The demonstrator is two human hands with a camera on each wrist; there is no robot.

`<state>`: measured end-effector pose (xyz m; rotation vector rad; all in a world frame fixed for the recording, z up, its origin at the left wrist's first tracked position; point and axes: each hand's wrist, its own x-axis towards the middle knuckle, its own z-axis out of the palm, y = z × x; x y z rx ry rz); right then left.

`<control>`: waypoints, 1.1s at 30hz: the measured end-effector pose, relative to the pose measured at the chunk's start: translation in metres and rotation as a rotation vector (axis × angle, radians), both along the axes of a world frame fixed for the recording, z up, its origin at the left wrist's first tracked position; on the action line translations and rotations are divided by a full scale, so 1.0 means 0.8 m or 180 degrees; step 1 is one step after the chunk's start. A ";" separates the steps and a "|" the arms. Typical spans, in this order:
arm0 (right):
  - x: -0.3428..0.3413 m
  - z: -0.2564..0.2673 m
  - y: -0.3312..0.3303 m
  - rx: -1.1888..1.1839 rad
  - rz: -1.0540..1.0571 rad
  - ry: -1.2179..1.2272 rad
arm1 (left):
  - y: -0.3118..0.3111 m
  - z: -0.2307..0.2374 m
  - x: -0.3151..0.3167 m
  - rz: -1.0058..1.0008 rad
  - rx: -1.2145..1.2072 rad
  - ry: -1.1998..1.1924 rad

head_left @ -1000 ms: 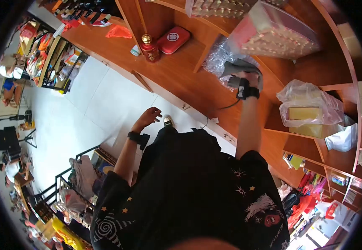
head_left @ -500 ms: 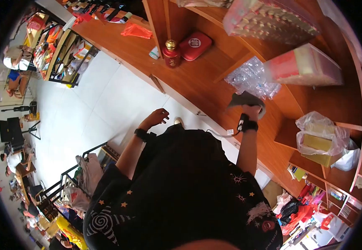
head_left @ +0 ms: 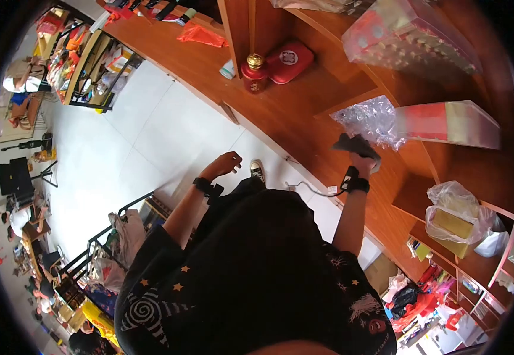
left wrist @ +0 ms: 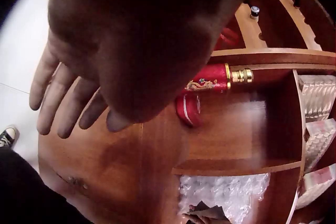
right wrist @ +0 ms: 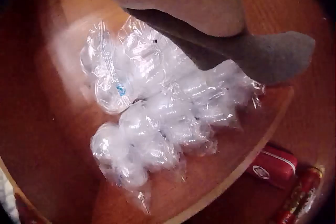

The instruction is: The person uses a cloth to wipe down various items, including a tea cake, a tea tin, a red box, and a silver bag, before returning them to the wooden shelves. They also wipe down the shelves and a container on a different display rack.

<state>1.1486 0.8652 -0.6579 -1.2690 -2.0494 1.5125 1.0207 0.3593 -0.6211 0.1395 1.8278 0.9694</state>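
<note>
My right hand [head_left: 361, 164] grips a grey cloth [head_left: 351, 143] over the brown wooden counter [head_left: 304, 118]. Just beyond it lies a clump of clear plastic air-cushion packing [head_left: 366, 115]. Seen from the right wrist, the cloth [right wrist: 278, 53] hangs from the hand and overlaps the far part of the packing [right wrist: 168, 113]. My left hand [head_left: 224, 165] hangs away from the counter with nothing in it. Its fingers [left wrist: 65, 103] stretch out loosely in the left wrist view.
Farther left on the counter stand a red bottle with a gold cap [head_left: 255, 74] and a red case [head_left: 290, 62]. A red-and-cream box [head_left: 455, 123] sits beside the packing. To the right, a plastic-bagged yellow box [head_left: 453, 222] rests on the shelving. A cable [head_left: 310, 188] runs from the right wrist.
My right hand has drawn the cloth back from the packing toward the counter's front edge. The head view has shifted, so the counter items appear farther right. The left hand still hangs loose.
</note>
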 end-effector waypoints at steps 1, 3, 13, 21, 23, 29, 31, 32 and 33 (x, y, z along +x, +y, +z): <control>0.010 -0.032 0.005 -0.0386 -0.0007 0.0574 | 0.003 -0.003 -0.002 -0.0002 0.0021 0.0003; -0.002 0.018 -0.027 -0.0849 -0.0229 0.0314 | 0.007 -0.012 -0.002 -0.0055 -0.0026 0.0085; -0.099 0.049 0.021 -0.3423 -0.1956 0.3397 | -0.018 -0.003 0.019 0.0133 0.0079 0.0328; 0.003 0.040 -0.055 -0.3198 -0.1015 0.3331 | -0.045 0.006 0.053 0.0523 -0.0212 0.0273; 0.024 0.053 -0.084 -0.3446 -0.0714 0.3346 | -0.049 -0.001 0.044 0.0786 0.0264 0.0405; 0.022 0.160 -0.159 -0.4989 -0.2107 0.2773 | -0.029 0.016 -0.083 0.1118 0.0712 0.1249; 0.031 0.128 -0.188 -0.3876 -0.1385 0.2577 | -0.019 0.004 -0.155 0.1282 0.0962 0.1859; 0.034 0.113 -0.208 -0.3293 -0.1065 0.2431 | -0.011 -0.011 -0.195 0.1179 0.0701 0.2491; 0.042 0.102 -0.221 -0.2702 -0.0734 0.2262 | 0.000 -0.003 -0.226 0.1340 0.0570 0.2321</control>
